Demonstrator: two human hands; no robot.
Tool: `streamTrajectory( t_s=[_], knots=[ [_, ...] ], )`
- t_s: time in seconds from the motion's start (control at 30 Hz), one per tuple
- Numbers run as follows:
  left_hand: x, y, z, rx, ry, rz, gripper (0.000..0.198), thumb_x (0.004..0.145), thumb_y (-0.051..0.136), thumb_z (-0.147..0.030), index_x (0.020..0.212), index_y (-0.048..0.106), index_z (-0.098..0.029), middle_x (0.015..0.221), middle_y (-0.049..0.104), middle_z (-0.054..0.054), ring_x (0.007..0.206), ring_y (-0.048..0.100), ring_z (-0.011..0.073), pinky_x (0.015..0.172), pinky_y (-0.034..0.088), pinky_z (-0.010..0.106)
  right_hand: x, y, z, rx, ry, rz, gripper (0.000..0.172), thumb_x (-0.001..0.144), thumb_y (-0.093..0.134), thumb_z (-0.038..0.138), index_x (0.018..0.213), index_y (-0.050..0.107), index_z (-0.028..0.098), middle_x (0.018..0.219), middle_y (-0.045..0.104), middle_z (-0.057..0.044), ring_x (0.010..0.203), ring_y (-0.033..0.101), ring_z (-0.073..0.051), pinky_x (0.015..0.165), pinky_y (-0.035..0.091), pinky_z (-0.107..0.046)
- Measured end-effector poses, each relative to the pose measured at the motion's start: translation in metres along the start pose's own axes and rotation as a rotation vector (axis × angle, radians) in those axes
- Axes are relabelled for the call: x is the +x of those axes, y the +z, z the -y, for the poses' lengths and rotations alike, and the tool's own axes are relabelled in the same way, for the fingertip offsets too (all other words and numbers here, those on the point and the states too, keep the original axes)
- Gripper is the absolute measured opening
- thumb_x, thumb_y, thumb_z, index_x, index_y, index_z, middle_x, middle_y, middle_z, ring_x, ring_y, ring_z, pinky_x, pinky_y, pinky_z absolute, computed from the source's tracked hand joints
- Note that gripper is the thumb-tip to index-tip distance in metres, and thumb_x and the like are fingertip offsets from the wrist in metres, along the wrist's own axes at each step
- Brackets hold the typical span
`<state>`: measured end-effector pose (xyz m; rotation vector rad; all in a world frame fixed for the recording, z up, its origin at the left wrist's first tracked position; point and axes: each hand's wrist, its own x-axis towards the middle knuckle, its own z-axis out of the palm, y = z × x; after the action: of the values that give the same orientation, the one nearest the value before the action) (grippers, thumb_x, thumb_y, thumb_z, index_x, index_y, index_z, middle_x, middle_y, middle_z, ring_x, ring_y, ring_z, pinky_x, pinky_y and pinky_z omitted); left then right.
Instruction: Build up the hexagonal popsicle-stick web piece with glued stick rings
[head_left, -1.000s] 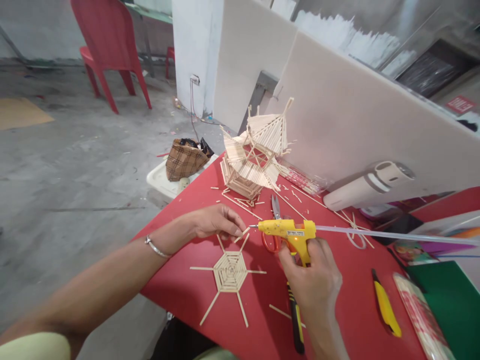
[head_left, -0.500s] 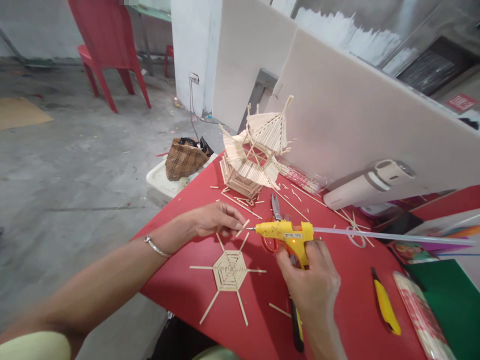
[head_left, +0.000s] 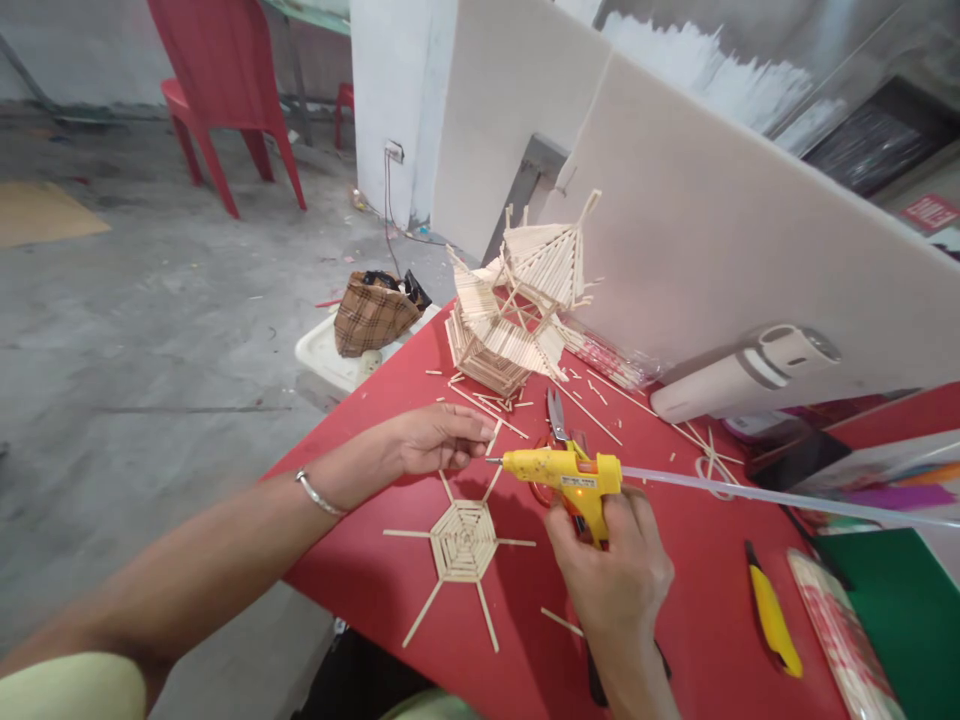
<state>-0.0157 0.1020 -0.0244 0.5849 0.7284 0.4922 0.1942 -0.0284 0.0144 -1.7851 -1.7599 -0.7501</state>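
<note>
My left hand (head_left: 442,440) pinches a short wooden stick (head_left: 493,437) between thumb and fingers. My right hand (head_left: 615,550) is wrapped round the handle of a yellow hot glue gun (head_left: 559,467), whose metal nozzle points left, close by the stick. A long clear glue stick (head_left: 720,488) sticks out of the gun's back. Below the left hand, a flat hexagonal stick web (head_left: 465,540) with spokes reaching outward lies on the red table (head_left: 360,570). Scissors (head_left: 556,415) lie partly hidden behind the gun.
A tiered stick model (head_left: 517,310) stands at the table's back, with loose sticks scattered before it. A tumbler (head_left: 742,375) lies tilted against the board. At right are a yellow cutter (head_left: 772,620) and a packet of sticks (head_left: 844,635). A checked bag (head_left: 375,315) sits left of the table.
The glue gun has shifted slightly left and its nozzle now sits just below the short stick. My left hand has turned the stick more upright.
</note>
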Motion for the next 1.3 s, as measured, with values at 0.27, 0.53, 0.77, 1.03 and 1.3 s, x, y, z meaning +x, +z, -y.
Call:
streamTrajectory(
  t_s=[0.27,0.53,0.77,1.03,1.3],
  knots=[
    [-0.0003,-0.0004,0.0016,-0.008,-0.007,0.009,0.022,0.062,0.084,-0.021,0.074,0.067,-0.013,0.062,0.062,0.001,0.052,0.050,0.0062,0.047,0.038,0.018,0.0011,-0.0008,0.0006,-0.003,0.000,-0.028,0.016,0.081,0.065,0.033,0.080,0.060,0.018,0.089,0.067,-0.005,0.061,0.057,-0.011,0.053,0.042,-0.022],
    [-0.0013,0.0002,0.0002,-0.021,-0.016,0.042,0.017,0.066,0.082,-0.019,0.073,0.068,-0.013,0.059,0.060,0.001,0.049,0.046,0.0053,0.043,0.032,0.016,0.0008,-0.0017,0.0003,0.004,-0.015,-0.042,0.015,0.080,0.066,0.033,0.081,0.061,0.018,0.090,0.067,-0.005,0.062,0.058,-0.010,0.055,0.044,-0.022],
    [-0.0003,-0.0007,0.0011,-0.043,-0.033,0.039,0.016,0.067,0.081,-0.018,0.072,0.067,-0.013,0.058,0.060,0.001,0.050,0.046,0.0050,0.045,0.032,0.017,-0.0003,0.0004,-0.0016,-0.008,-0.035,-0.070,0.016,0.079,0.067,0.034,0.083,0.063,0.019,0.094,0.067,-0.005,0.064,0.059,-0.011,0.056,0.046,-0.023],
    [-0.0006,0.0001,0.0011,-0.052,-0.038,0.031,0.017,0.066,0.081,-0.018,0.071,0.066,-0.013,0.058,0.060,0.000,0.048,0.046,0.0043,0.044,0.032,0.015,0.0034,-0.0012,0.0000,0.014,-0.067,-0.103,0.013,0.080,0.068,0.030,0.082,0.061,0.018,0.091,0.069,-0.004,0.057,0.058,-0.009,0.053,0.045,-0.021],
    [-0.0013,0.0018,0.0001,-0.054,-0.040,0.015,0.017,0.065,0.081,-0.017,0.070,0.065,-0.012,0.056,0.059,0.000,0.047,0.046,0.0043,0.042,0.031,0.014,0.0022,0.0009,-0.0021,0.002,-0.073,-0.111,0.014,0.079,0.069,0.030,0.078,0.059,0.020,0.092,0.070,-0.004,0.062,0.062,-0.010,0.054,0.045,-0.022]
  ],
)
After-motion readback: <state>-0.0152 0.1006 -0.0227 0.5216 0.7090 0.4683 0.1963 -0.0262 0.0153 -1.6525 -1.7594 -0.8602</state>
